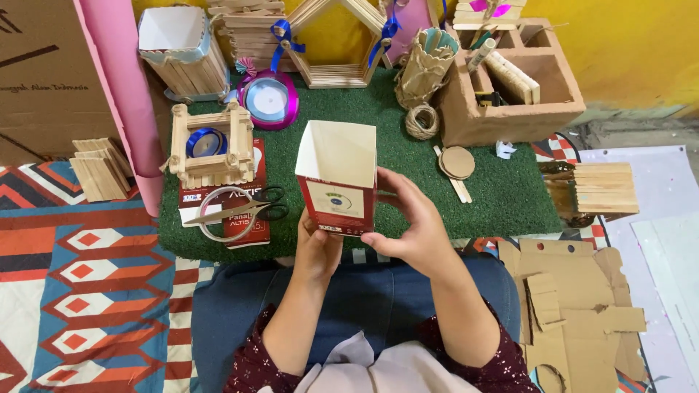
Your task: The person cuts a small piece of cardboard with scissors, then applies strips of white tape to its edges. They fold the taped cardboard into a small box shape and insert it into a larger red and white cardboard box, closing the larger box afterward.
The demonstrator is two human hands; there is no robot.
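While upright, open carton point(337, 178) in both hands point(364, 244).

Red carton point(338, 191) with white inside and a white round mark on its front; green turf mat point(502, 191); pink paper roll point(125, 94); blue ribbon spool point(205, 141) inside a pale wooden stick frame point(211, 164); magenta-rimmed spool point(268, 98); black-handled scissors point(240, 207); brown cardboard scraps point(575, 306); rug point(87, 276) in red, blue, white diamonds; yellow wall point(626, 44)
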